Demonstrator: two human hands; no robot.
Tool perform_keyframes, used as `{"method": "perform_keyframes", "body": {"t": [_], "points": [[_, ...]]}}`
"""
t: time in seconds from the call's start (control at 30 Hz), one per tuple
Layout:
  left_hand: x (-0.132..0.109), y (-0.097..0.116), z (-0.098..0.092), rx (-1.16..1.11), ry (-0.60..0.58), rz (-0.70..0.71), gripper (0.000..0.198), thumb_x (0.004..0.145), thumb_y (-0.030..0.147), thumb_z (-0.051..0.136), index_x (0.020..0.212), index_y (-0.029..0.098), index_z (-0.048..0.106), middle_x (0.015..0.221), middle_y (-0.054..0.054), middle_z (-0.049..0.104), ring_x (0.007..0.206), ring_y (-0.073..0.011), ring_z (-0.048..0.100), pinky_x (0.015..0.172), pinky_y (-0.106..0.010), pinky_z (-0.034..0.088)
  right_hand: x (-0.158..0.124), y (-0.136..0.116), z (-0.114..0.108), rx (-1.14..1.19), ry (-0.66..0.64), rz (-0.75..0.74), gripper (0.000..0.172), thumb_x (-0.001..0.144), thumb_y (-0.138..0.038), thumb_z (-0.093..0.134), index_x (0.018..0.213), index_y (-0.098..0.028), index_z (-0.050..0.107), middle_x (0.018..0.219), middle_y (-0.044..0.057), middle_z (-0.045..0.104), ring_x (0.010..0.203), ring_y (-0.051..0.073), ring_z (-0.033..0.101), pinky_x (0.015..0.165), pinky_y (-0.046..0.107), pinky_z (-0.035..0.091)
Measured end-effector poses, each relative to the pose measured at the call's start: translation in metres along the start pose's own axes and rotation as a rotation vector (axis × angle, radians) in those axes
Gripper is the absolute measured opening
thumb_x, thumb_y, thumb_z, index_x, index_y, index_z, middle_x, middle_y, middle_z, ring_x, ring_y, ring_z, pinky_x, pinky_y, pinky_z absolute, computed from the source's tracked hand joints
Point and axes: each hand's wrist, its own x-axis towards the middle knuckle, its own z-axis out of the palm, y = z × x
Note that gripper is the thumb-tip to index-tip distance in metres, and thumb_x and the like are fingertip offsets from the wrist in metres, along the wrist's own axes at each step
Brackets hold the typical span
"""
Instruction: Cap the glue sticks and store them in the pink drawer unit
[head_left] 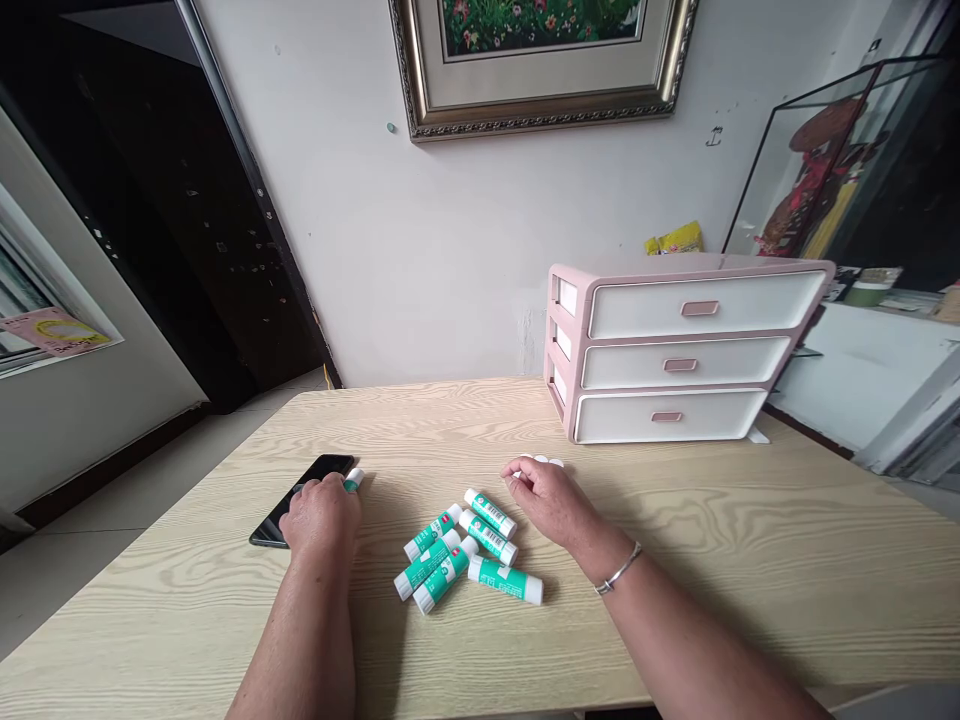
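Observation:
My left hand point(324, 515) is closed around a glue stick point(355, 478), green with a white end that sticks out past the fingers. That hand is over the right side of a black phone point(271, 522) lying on the table. My right hand point(551, 498), with a silver bracelet at the wrist, has its fingers drawn together; what they hold, if anything, is hidden. Just behind it, white round tops point(555, 462) show in a row, partly covered. Between my hands lie several green-and-white glue sticks point(448, 577), on their sides in a loose group.
A pink-framed unit with three white drawers point(679, 390) stands at the back right of the wooden table point(712, 530). A yellow packet point(677, 239) shows behind it. A framed picture point(544, 100) hangs on the wall, and a glass case point(817, 170) is at the far right.

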Motion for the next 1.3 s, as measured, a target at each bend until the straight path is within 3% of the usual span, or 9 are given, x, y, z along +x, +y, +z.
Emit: {"method": "perform_keyframes", "body": {"t": [0.33, 0.53, 0.67, 0.77, 0.97, 1.13, 1.3], "points": [[0.008, -0.008, 0.004, -0.032, 0.089, -0.058, 0.043, 0.090, 0.035, 0.040, 0.122, 0.026, 0.067, 0.125, -0.017, 0.063, 0.117, -0.0376, 0.055, 0.087, -0.049, 0.044, -0.001, 0.000, 0.000, -0.040, -0.070, 0.004, 0.021, 0.086, -0.021, 0.052, 0.093, -0.022, 0.072, 0.073, 0.001, 0.071, 0.064, 0.014, 0.059, 0.058, 0.025, 0.037], [0.006, 0.002, 0.013, -0.279, 0.161, 0.095, 0.034, 0.083, 0.038, 0.053, 0.105, 0.024, 0.074, 0.115, -0.013, 0.070, 0.107, -0.0335, 0.060, 0.084, -0.039, 0.046, -0.005, -0.008, 0.000, -0.069, -0.181, 0.042, 0.015, 0.086, -0.028, 0.056, 0.087, -0.023, 0.070, 0.062, -0.002, 0.067, 0.054, 0.013, 0.055, 0.052, 0.024, 0.031], [-0.002, 0.021, 0.022, -0.551, 0.081, 0.297, 0.033, 0.083, 0.045, 0.053, 0.092, 0.022, 0.075, 0.098, -0.009, 0.074, 0.092, -0.0269, 0.066, 0.076, -0.031, 0.047, -0.009, -0.013, 0.004, -0.116, -0.201, 0.054, 0.017, 0.084, -0.038, 0.062, 0.088, -0.023, 0.070, 0.063, 0.000, 0.067, 0.054, 0.014, 0.054, 0.051, 0.025, 0.027], [-0.011, 0.032, 0.026, -0.641, -0.002, 0.389, 0.036, 0.084, 0.051, 0.053, 0.087, 0.022, 0.074, 0.090, -0.006, 0.075, 0.082, -0.0231, 0.067, 0.072, -0.029, 0.047, -0.010, -0.015, 0.010, -0.145, -0.203, 0.060, 0.014, 0.082, -0.036, 0.064, 0.086, -0.023, 0.070, 0.064, 0.001, 0.067, 0.054, 0.015, 0.053, 0.051, 0.026, 0.025], [-0.030, 0.047, 0.016, -0.721, -0.136, 0.450, 0.040, 0.082, 0.056, 0.056, 0.085, 0.019, 0.073, 0.086, -0.006, 0.075, 0.076, -0.0223, 0.066, 0.068, -0.030, 0.044, -0.008, -0.013, 0.018, -0.206, -0.215, 0.105, 0.011, 0.082, -0.031, 0.064, 0.086, -0.022, 0.069, 0.070, 0.002, 0.069, 0.060, 0.015, 0.056, 0.054, 0.026, 0.028], [-0.040, 0.051, 0.005, -0.711, -0.214, 0.465, 0.042, 0.083, 0.056, 0.055, 0.085, 0.018, 0.072, 0.078, -0.004, 0.073, 0.071, -0.0204, 0.064, 0.064, -0.029, 0.041, -0.008, -0.016, 0.018, -0.215, -0.259, 0.102, 0.020, 0.084, -0.028, 0.062, 0.102, -0.022, 0.069, 0.083, 0.002, 0.071, 0.069, 0.014, 0.058, 0.058, 0.025, 0.031], [-0.043, 0.054, 0.008, -0.746, -0.259, 0.467, 0.045, 0.083, 0.058, 0.055, 0.087, 0.016, 0.071, 0.074, -0.004, 0.071, 0.069, -0.0200, 0.062, 0.062, -0.028, 0.041, -0.006, -0.011, 0.026, -0.101, -0.217, 0.209, 0.029, 0.081, -0.026, 0.064, 0.110, -0.021, 0.064, 0.068, -0.001, 0.063, 0.059, 0.013, 0.052, 0.053, 0.024, 0.029]]}}
